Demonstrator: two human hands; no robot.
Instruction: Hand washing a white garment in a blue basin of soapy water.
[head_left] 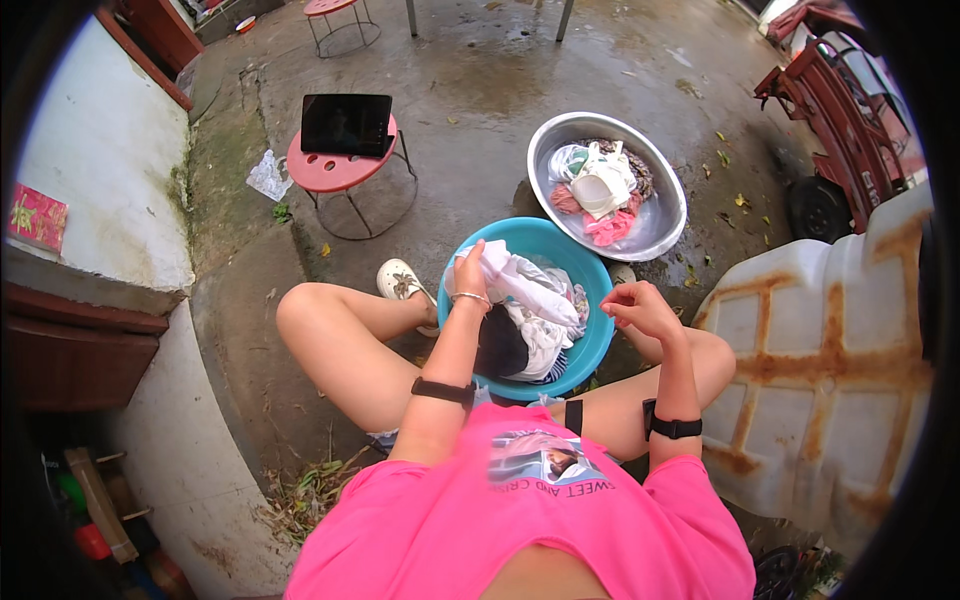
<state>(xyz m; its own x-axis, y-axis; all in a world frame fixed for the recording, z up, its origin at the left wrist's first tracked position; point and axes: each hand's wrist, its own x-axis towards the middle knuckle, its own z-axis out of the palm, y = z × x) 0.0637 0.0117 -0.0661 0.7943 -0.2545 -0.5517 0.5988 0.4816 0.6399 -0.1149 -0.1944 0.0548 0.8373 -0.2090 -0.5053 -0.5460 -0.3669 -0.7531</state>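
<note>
A turquoise plastic basin (598, 345) stands between my knees, filled with laundry. My left hand (470, 272) is closed around one end of a white garment (535, 295), whose length stretches across the basin toward the right; its exact kind is unclear. Beneath it lie white clothes (545, 340) and a black garment (501, 343). Over the basin's right rim hovers my right hand (643, 308), fingers loosely bent and apart, with nothing visible in them.
Touching the far right of the turquoise basin is a metal basin (665, 220) holding white, pink and patterned clothes. A red stool (340, 178) carries a black tablet (346, 124). A rust-stained white tank (800, 365) rises at right, near a red cart (835, 130).
</note>
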